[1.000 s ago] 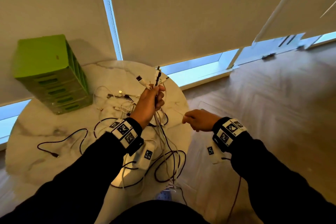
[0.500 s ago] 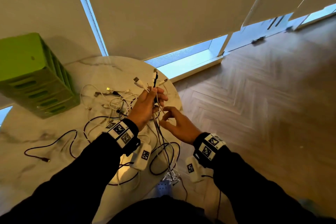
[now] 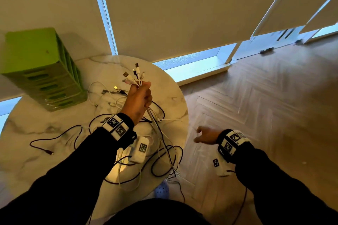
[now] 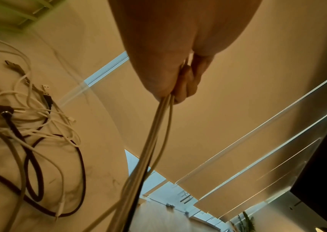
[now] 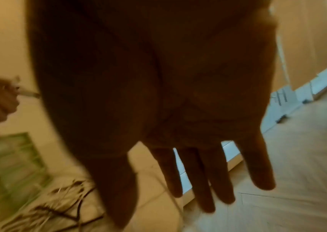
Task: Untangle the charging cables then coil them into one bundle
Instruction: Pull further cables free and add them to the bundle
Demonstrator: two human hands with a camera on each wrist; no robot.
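Left hand grips white and black cables, seemingly still tangled.

Marble-look desk, pale with grey veins, polished and catching a warm sheen. White cables smooth and rubbery; the dark cable looks braided, matt cloth. Metal plug tips glint. Green drawer unit: matt plastic. Floor: herringbone wood, satin. Blinds: flat matt fabric.
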